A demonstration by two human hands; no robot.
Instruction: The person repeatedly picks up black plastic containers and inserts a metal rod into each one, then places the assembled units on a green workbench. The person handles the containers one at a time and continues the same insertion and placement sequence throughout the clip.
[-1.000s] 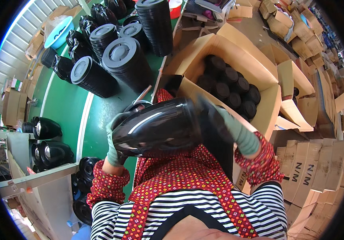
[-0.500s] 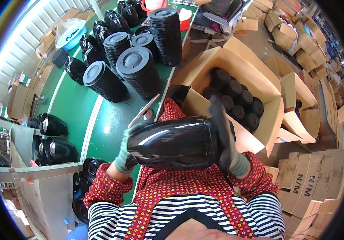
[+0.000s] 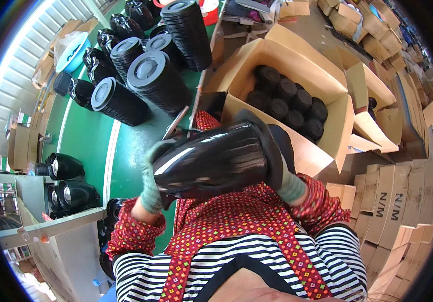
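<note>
In front of my chest I hold a glossy black jug body (image 3: 209,161) lying on its side, its right end tilted up. My left hand (image 3: 152,173), in a pale green work glove, grips its narrower left end. My right hand (image 3: 277,163), in a dark-palmed glove with a green cuff, is closed around the wider right end and hides part of it. Beyond it, on the green table (image 3: 131,156), stand stacks of black round lids (image 3: 148,70). A brown carton (image 3: 304,48) at the right holds several round black pieces (image 3: 278,108).
Black jugs (image 3: 83,93) stand at the table's far left; others with silvery openings (image 3: 78,195) lie nearer. A blue basin (image 3: 73,53) sits at the far left. Another open carton (image 3: 375,90) is behind the first, and flat-stacked cartons (image 3: 385,206) rise on the right.
The jug body has gone from nearly level to tilted, its right end higher, with both hands still on it. My view has shifted slightly, so the table and cartons appear higher.
</note>
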